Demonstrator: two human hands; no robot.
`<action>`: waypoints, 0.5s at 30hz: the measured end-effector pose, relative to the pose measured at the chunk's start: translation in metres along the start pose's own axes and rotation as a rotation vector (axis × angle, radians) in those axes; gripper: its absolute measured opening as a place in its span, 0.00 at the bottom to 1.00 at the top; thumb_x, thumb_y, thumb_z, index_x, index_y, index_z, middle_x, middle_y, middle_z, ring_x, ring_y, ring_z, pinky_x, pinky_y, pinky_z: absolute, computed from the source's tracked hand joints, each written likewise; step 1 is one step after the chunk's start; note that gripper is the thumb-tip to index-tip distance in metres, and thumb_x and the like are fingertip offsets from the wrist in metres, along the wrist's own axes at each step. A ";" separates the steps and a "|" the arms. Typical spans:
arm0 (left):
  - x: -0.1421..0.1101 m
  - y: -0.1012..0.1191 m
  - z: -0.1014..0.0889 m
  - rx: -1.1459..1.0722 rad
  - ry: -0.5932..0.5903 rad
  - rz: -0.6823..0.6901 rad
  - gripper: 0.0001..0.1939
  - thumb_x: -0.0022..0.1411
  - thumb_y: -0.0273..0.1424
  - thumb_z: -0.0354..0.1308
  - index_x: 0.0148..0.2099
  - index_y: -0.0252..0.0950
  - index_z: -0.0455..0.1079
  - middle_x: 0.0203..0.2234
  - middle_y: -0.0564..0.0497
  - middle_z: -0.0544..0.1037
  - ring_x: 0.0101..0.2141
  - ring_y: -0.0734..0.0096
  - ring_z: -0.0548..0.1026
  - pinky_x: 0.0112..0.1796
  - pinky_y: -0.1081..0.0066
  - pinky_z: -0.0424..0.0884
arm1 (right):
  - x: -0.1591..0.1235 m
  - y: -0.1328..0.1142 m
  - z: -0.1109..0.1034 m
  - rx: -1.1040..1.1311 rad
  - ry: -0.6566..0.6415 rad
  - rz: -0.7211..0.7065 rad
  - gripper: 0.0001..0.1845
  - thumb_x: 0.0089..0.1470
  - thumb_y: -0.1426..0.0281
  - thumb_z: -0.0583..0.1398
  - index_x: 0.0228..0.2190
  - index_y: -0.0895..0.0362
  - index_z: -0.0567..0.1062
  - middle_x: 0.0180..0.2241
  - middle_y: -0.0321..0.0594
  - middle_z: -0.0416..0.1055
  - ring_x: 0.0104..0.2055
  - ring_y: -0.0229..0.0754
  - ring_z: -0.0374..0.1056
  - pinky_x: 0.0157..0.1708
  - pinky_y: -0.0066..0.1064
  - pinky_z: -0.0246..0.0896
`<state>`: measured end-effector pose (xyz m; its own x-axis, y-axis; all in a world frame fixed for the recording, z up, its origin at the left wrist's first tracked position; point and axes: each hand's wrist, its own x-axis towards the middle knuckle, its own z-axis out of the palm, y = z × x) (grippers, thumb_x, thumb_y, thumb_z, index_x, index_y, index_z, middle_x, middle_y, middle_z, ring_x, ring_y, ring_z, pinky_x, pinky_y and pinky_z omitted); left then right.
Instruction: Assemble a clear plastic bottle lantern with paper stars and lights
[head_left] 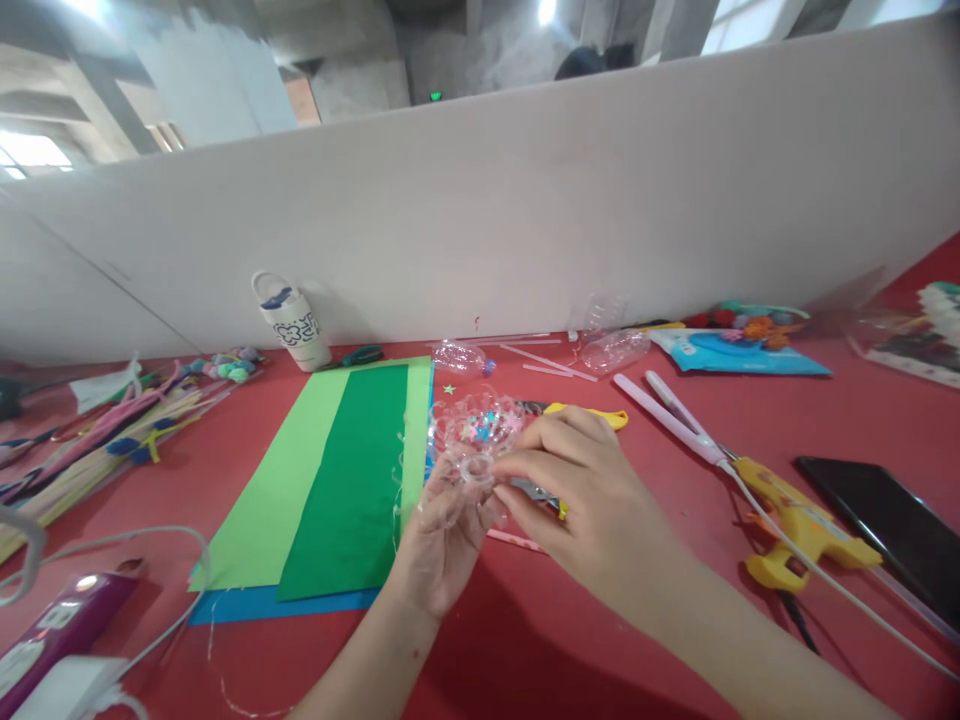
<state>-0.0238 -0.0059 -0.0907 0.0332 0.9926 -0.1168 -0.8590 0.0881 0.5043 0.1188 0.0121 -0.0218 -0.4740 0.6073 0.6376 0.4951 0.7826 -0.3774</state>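
My left hand is closed around a clear plastic piece with a round, ring-like opening facing up. It looks like the cut neck end of a bottle, though its lower part is hidden in my fingers. My right hand pinches at the right side of that opening, thumb and fingertips close together. Just beyond both hands lie frilly clear plastic strips with small pink, blue and white stars among them. A yellow-handled tool is partly covered by my right hand.
Green sheets lie left on the red table. Behind are clear bottles, a white tumbler and a blue packet. At right are a pink straightener, a yellow glue gun and a phone. Cables trail at both sides.
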 end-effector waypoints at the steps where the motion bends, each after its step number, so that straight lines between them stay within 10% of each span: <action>1: 0.000 0.000 0.000 -0.004 -0.008 0.001 0.14 0.48 0.18 0.63 0.38 0.36 0.70 0.31 0.55 0.78 0.30 0.79 0.76 0.34 0.80 0.71 | 0.000 0.000 0.001 -0.001 -0.001 -0.002 0.06 0.53 0.75 0.58 0.28 0.56 0.75 0.28 0.37 0.69 0.35 0.41 0.58 0.39 0.36 0.53; 15: -0.001 -0.001 0.000 0.060 -0.003 0.033 0.14 0.49 0.19 0.63 0.38 0.38 0.70 0.29 0.55 0.77 0.29 0.80 0.75 0.34 0.81 0.71 | -0.002 0.003 0.010 -0.125 0.034 -0.096 0.12 0.56 0.75 0.55 0.23 0.58 0.74 0.26 0.39 0.67 0.34 0.41 0.56 0.41 0.38 0.52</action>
<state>-0.0225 -0.0067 -0.0912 0.0073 0.9953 -0.0963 -0.8273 0.0601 0.5585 0.1144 0.0148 -0.0306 -0.4996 0.5235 0.6901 0.5365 0.8125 -0.2280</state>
